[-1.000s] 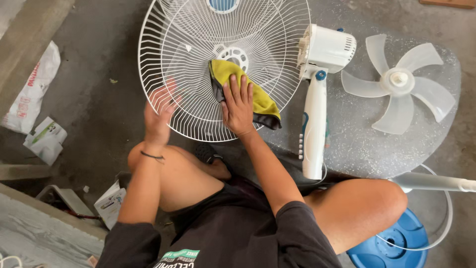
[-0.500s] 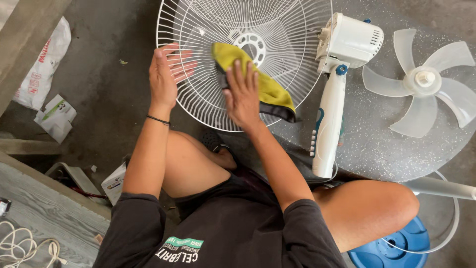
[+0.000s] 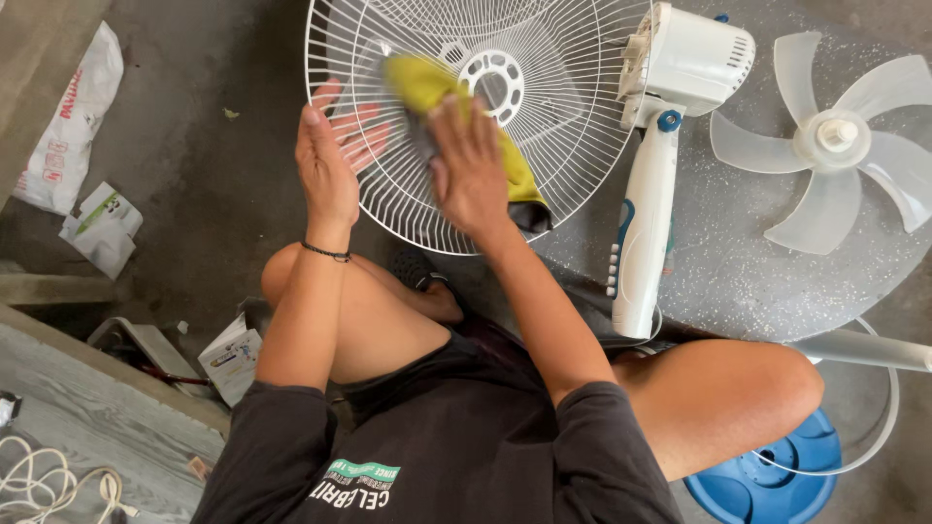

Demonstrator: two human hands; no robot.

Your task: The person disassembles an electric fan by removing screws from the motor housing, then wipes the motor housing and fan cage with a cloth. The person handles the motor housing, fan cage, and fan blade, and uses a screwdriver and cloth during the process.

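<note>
**A:** What does the left hand do?

**B:** It grips the white wire fan guard at its left rim. The palm lies on the near face, and the fingers curl through to the far side, where they show through the wires. So the fingers are bent around the rim, clamped on the guard. A dark band sits on that wrist.

**A:** And the right hand?

**B:** It presses a yellow-green cleaning cloth flat against the guard, just left of the guard's round centre ring. The fingers are stretched out and spread over the cloth, not curled into a fist. The cloth runs from the upper left of the hub down past the hand, and a dark edge of it hangs near the guard's lower right.

**A:** Where does the guard sit?

**B:** It is tilted towards the person above the knees, with its right side over the left edge of a round speckled grey table.

**A:** What else lies on that table?

**B:** The white fan motor housing with its white and blue stand column lies along the left part, touching the guard's right rim. The translucent fan blade rests flat towards the right edge, apart from the column.

**A:** And around it?

**B:** A blue fan base stands on the floor at the lower right, beside the person's knee. White crumpled bags lie on the concrete floor, far left.
</note>
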